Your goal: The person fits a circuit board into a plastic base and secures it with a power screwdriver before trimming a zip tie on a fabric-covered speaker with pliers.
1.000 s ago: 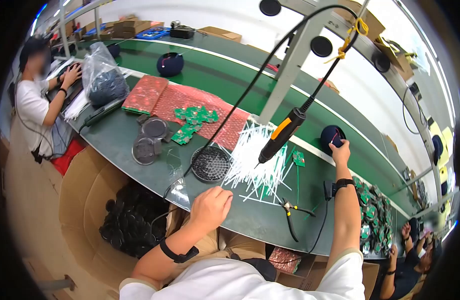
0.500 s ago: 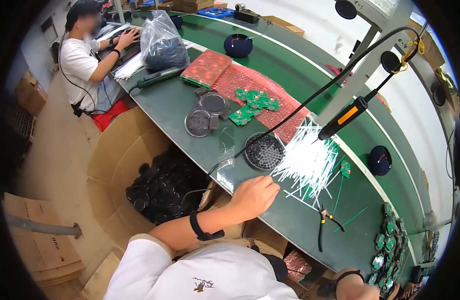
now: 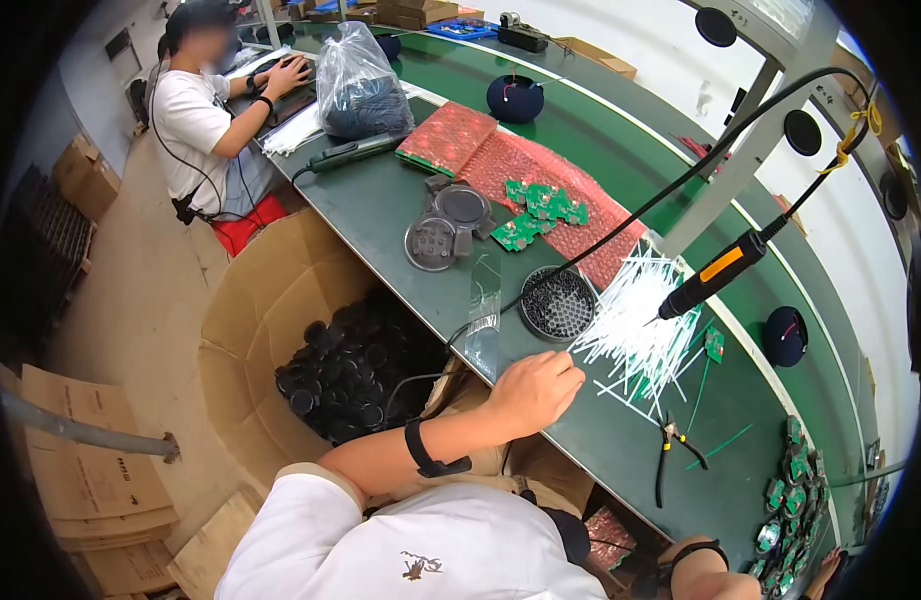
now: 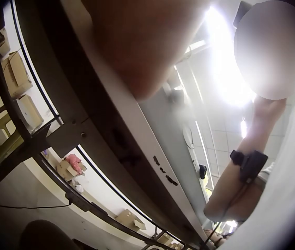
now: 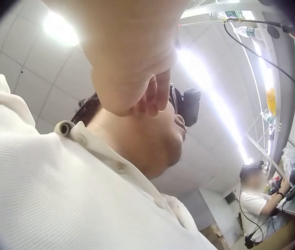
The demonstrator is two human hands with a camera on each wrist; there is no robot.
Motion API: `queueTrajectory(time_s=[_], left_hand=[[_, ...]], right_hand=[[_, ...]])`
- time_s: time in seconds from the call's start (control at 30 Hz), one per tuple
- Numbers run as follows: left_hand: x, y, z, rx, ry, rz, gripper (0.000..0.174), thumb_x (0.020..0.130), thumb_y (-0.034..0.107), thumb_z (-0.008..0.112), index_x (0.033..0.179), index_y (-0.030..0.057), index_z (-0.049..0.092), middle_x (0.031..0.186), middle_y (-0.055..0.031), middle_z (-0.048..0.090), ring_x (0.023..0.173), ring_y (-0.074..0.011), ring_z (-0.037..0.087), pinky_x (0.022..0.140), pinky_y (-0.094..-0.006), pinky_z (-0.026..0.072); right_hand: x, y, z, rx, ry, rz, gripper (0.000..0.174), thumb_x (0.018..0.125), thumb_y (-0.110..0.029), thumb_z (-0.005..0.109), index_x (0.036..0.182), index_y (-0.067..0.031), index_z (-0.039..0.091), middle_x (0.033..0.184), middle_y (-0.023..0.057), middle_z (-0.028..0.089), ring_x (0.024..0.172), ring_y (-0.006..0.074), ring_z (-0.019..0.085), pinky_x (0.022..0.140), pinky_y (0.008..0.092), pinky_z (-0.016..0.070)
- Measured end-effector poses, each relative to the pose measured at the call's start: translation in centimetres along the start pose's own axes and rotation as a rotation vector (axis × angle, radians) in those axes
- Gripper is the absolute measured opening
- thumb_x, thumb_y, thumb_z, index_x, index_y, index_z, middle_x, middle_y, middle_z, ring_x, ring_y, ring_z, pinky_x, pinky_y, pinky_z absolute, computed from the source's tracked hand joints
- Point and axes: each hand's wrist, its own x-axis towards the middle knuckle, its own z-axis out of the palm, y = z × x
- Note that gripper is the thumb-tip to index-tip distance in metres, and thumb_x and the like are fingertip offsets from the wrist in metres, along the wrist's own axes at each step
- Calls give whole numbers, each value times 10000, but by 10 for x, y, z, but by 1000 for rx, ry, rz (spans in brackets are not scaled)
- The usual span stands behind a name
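My left hand (image 3: 535, 395) rests at the front edge of the table, its fingers loosely bent and holding nothing. Just beyond it are a round dish of small black parts (image 3: 558, 304) and a heap of white strips (image 3: 632, 325). My right hand (image 5: 131, 57) is raised near my chin and neck, fingers loosely curled with nothing in them; the head view shows only its wrist and blurred edge at the bottom. On the green belt (image 3: 670, 165), at right, sits a dark blue round thing with an opening (image 3: 784, 337).
A screwdriver (image 3: 715, 275) hangs from its cable over the strips. Black-handled cutters (image 3: 668, 460) lie near the edge. Green circuit boards (image 3: 545, 203) lie on pink bubble wrap (image 3: 605, 230). A carton (image 3: 230, 320) of black discs stands below. Another person (image 3: 195, 120) sits at left.
My right hand has let go of the dark blue round thing on the belt and drawn back towards my face. The head view has turned left; my left hand stays at the table edge.
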Motion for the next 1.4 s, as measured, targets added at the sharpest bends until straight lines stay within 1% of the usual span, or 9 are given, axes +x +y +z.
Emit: queueTrajectory(time_s=[0.5,0.6,0.73,0.8,0.83,0.97,1.07,1.23,1.4], left_hand=[[3,3,-2,5,-19,4,90,881,96,755,955,73,709,889,-67,608,819,-280,657,698,-410,539],[2,2,-2,10,-14,-2,86,885,97,754,954,73,709,891,-66,610,822,-282,657,698,-411,539],[3,3,-1,8,-5,-1,95,874,98,758,951,76,706,889,-62,611,826,-280,657,703,-411,540],[2,2,-1,8,3,-5,104,865,98,760,951,79,705,888,-62,611,826,-280,657,706,-411,540],[2,1,1,9,4,-5,116,854,95,760,953,80,702,885,-62,608,828,-279,656,709,-411,540],[-2,-2,1,7,1,-5,145,828,87,754,960,81,695,874,-64,598,832,-279,647,718,-410,539],[-5,-3,4,-17,12,-29,104,829,94,708,840,82,605,857,-82,556,869,-294,621,747,-421,536],[5,-2,-20,-410,1,-133,107,912,65,744,1018,52,740,883,-89,658,788,-281,674,668,-371,520],[89,-28,-123,-530,121,-413,120,1043,75,649,1087,13,743,885,-4,697,778,-61,632,676,-236,507]], right_hand=[[-16,-9,-10,138,-24,199,206,905,-125,625,741,-18,688,678,93,697,585,222,699,555,337,616],[-21,-5,-13,294,-18,199,161,890,-133,665,794,-10,705,786,100,727,635,215,712,569,329,616],[-39,-5,-37,98,-112,694,141,838,-61,711,977,-73,728,984,78,706,694,162,683,536,268,549],[-78,-13,-17,-418,48,1132,183,819,-55,775,857,-90,599,799,60,657,632,178,621,546,328,465],[-92,13,-18,-463,-37,1088,236,791,-26,813,847,-52,585,762,62,657,555,155,591,543,289,464],[-170,37,-16,-319,-35,1633,240,827,-35,864,808,-21,626,692,37,635,601,108,588,565,267,468],[-198,46,-7,-265,-127,1796,236,845,-65,861,800,-17,635,670,21,629,595,89,574,561,264,466],[-188,54,-4,-368,-330,1643,215,845,-84,866,784,-24,668,648,30,634,572,104,569,562,269,467],[-194,56,-3,-381,-309,1668,219,849,-120,873,772,-44,683,609,36,630,520,116,567,524,281,458]])
